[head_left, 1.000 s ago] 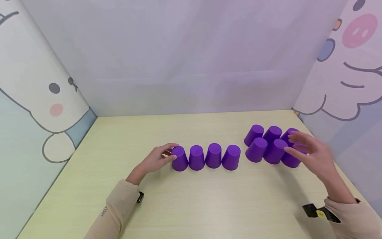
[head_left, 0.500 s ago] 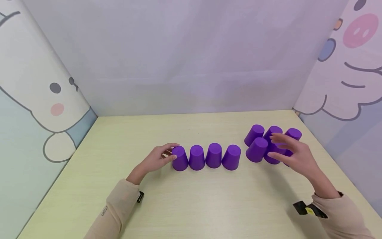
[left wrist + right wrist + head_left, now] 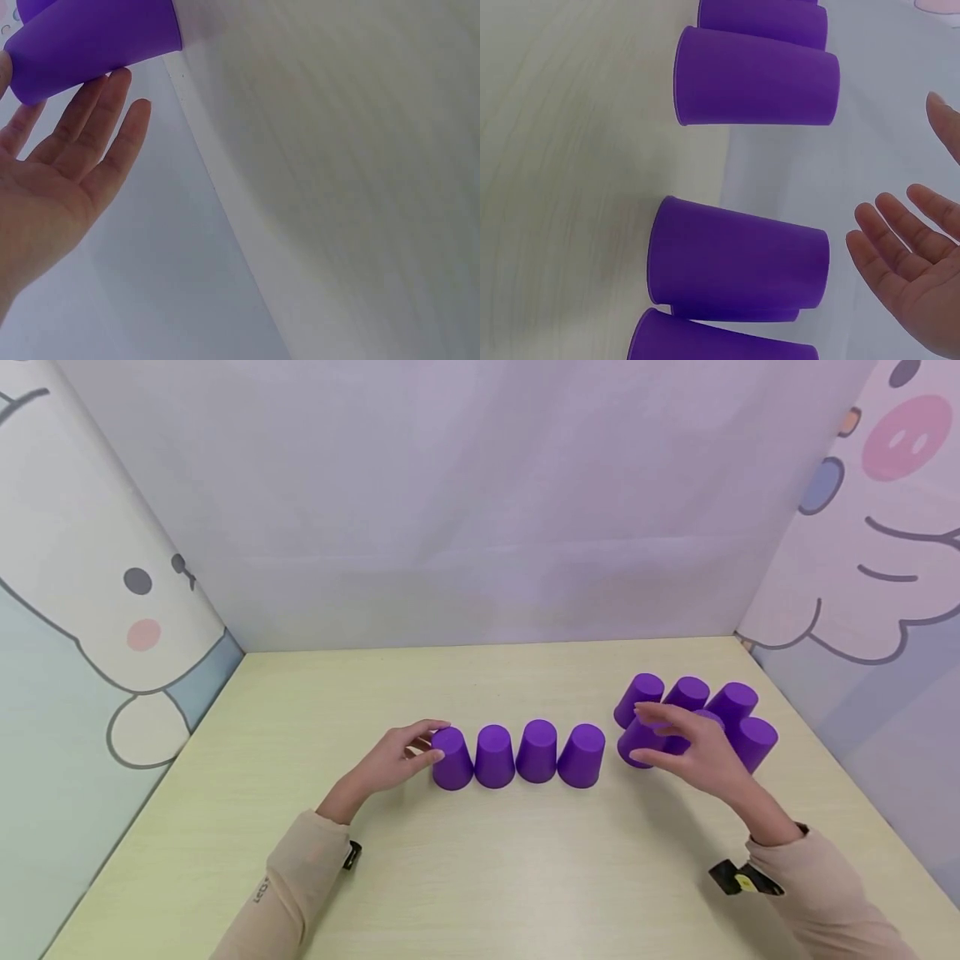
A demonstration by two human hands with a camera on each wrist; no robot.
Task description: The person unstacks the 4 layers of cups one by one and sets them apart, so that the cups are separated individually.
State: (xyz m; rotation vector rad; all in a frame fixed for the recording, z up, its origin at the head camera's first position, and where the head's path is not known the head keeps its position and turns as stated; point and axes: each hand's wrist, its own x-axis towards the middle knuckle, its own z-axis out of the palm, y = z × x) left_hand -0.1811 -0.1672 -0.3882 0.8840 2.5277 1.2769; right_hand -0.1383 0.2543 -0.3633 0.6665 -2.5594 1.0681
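Four-sided view aside, purple cups stand upside down on the table. My left hand (image 3: pixel 393 760) holds the leftmost cup (image 3: pixel 453 764) of a short row, thumb at its near side and fingers behind it. In the left wrist view, fingertips (image 3: pixel 116 79) meet the side of that purple cup (image 3: pixel 97 49). My right hand (image 3: pixel 693 752) hovers with spread fingers over the right-hand group, overlapping its front left cup (image 3: pixel 633 750). The right wrist view shows that hand (image 3: pixel 922 281) holding nothing, apart from the nearest cup (image 3: pixel 739 259).
The row continues with a cup (image 3: pixel 494 758), another cup (image 3: pixel 537 753) and a right end cup (image 3: pixel 582 757). Behind my right hand are a back left cup (image 3: pixel 637 700) and a right cup (image 3: pixel 754 743). A pale wall (image 3: pixel 480 527) rises behind the table (image 3: pixel 510 868).
My right hand has moved left across the right-hand group, uncovering its right cups and now overlapping the front left one. The left hand and the row have stayed still.
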